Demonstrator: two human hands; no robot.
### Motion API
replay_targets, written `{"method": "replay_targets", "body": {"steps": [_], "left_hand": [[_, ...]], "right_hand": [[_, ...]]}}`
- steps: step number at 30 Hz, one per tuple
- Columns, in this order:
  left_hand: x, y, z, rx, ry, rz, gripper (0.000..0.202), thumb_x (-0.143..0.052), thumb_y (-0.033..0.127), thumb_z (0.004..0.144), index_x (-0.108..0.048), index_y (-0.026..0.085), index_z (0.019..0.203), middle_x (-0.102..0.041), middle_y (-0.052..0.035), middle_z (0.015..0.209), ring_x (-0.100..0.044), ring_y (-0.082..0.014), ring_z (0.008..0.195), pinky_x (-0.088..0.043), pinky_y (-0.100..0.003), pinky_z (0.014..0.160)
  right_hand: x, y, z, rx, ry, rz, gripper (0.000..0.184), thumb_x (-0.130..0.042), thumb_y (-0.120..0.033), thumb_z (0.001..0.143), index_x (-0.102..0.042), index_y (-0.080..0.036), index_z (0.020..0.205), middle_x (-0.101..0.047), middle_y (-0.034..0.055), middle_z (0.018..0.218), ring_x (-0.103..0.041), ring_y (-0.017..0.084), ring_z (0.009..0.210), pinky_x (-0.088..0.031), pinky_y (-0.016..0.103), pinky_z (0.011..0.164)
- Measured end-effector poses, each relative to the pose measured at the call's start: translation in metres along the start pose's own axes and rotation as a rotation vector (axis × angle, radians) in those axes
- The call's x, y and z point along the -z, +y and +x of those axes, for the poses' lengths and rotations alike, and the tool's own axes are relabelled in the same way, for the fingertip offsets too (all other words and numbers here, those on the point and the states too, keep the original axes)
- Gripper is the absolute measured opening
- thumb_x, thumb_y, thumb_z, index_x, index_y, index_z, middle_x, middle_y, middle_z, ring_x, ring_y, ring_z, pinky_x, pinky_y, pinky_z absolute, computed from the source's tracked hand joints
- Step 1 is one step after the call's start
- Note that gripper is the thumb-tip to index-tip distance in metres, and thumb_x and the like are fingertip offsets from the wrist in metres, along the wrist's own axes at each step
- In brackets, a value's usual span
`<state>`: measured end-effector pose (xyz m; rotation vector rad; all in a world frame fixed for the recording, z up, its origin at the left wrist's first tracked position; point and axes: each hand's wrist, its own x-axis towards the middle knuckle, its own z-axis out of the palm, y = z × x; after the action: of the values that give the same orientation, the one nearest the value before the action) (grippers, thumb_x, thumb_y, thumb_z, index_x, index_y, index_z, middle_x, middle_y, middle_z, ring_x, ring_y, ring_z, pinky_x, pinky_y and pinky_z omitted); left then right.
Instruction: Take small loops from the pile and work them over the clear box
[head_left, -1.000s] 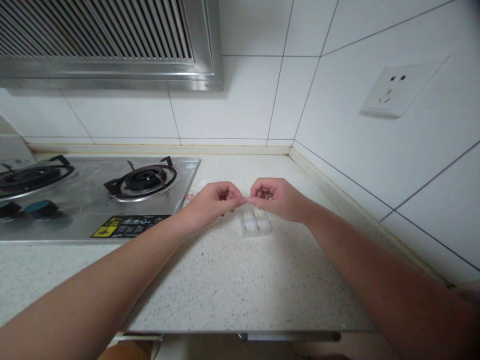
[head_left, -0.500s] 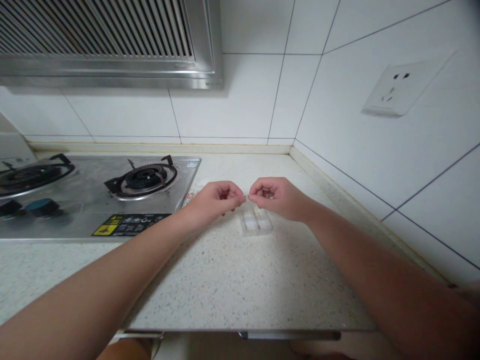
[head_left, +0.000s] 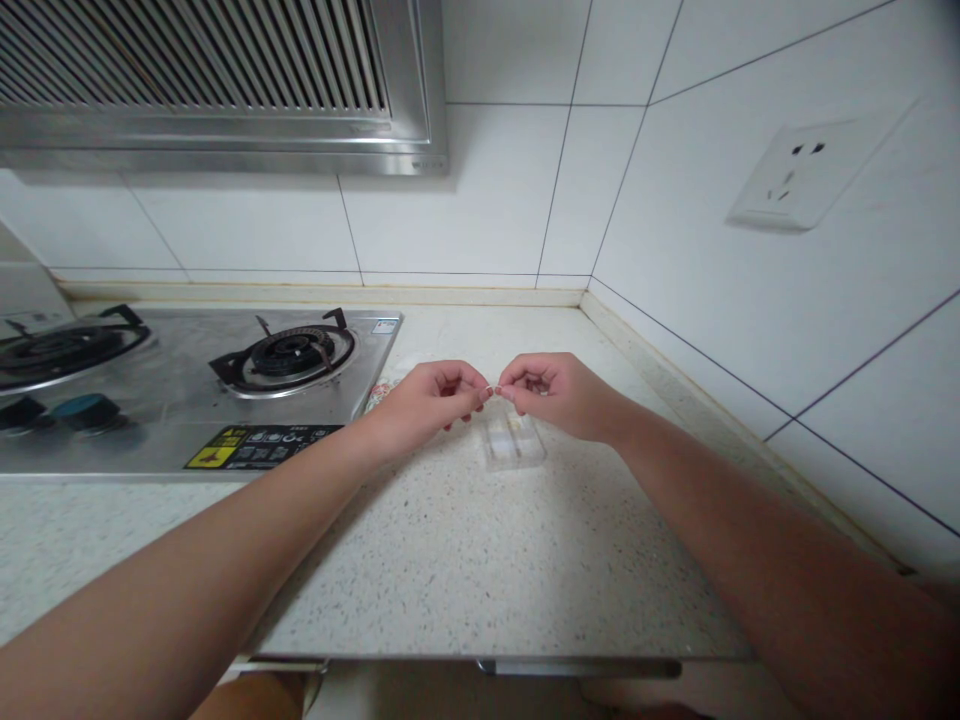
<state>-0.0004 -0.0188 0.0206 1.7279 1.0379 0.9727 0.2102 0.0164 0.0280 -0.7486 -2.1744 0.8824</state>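
My left hand [head_left: 448, 392] and my right hand [head_left: 544, 393] meet fingertip to fingertip over the counter, each closed in a pinch. Between them shows a tiny pale thing [head_left: 492, 389], too small to name; it seems to run from one pinch to the other. Just below the hands, a clear plastic compartment box [head_left: 516, 463] rests on the counter, its far part hidden by my fingers. Small pale and yellowish bits lie inside it, too blurred to make out. Behind my left wrist, a patterned red and white item [head_left: 380, 392] is partly covered.
A steel gas stove [head_left: 165, 400] with black burners fills the left side, under a range hood [head_left: 225, 150]. The speckled counter [head_left: 495, 560] runs to tiled walls behind and at right. A socket [head_left: 806, 175] is on the right wall.
My fingertips have shifted very slightly and the view has tilted a little. Both hands keep their pinches above the box.
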Motion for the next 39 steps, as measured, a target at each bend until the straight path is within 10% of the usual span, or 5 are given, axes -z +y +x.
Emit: {"method": "replay_targets", "body": {"steps": [39], "left_hand": [[-0.0015, 0.0005, 0.0013, 0.035, -0.035, -0.041, 0.037, -0.053, 0.046, 0.090, -0.068, 0.013, 0.086, -0.060, -0.0045, 0.074, -0.053, -0.0117, 0.065, -0.038, -0.020, 0.048]], "right_hand": [[0.0017, -0.0008, -0.0005, 0.063, 0.027, 0.024, 0.014, -0.067, -0.029, 0.080, -0.068, -0.017, 0.087, -0.064, 0.0016, 0.073, -0.055, 0.011, 0.065, -0.044, 0.026, 0.059]]}}
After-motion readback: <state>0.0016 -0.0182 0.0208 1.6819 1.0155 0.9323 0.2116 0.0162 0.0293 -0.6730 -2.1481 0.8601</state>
